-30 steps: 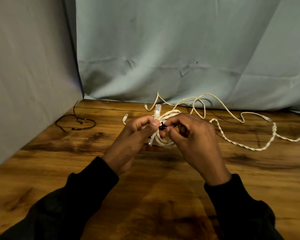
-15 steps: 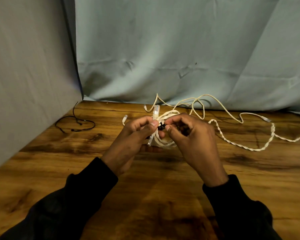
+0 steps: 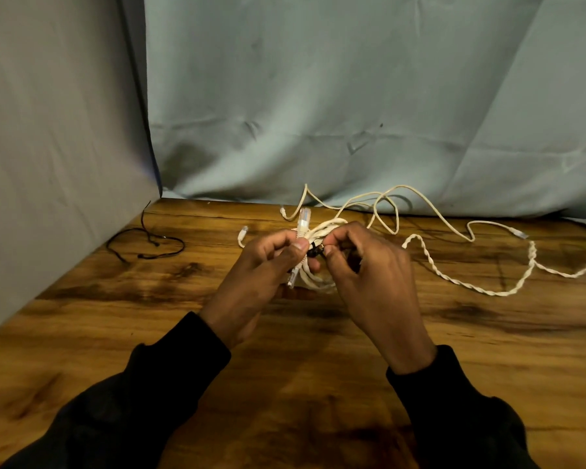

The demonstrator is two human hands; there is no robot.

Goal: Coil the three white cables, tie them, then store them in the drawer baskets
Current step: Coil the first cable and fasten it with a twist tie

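A pale blue-grey fabric backdrop (image 3: 352,96) hangs behind a dark-stained wooden counter (image 3: 285,384), with a grey panel (image 3: 55,130) closing off the left side. Above the middle of the counter, the person holds a coiled bundle of white cable (image 3: 313,275) between both hands. The left hand (image 3: 261,275) has its grip clamped on the bundle, thumb and forefinger pinching it near a clear plastic connector (image 3: 303,220) that stands upright above the fingers. The right hand (image 3: 372,275) has its grip closed in a pinch on a small black tie (image 3: 315,249) wrapped at the top of the bundle, directly beside the left thumb. Both forearms are in black sleeves (image 3: 170,384). A loose thin white cable (image 3: 420,201) loops along the rear of the counter against the backdrop. A twisted white cable (image 3: 471,286) lies in a curve to the right, well apart from the hands. A thin black cord (image 3: 149,238) lies near the left panel.
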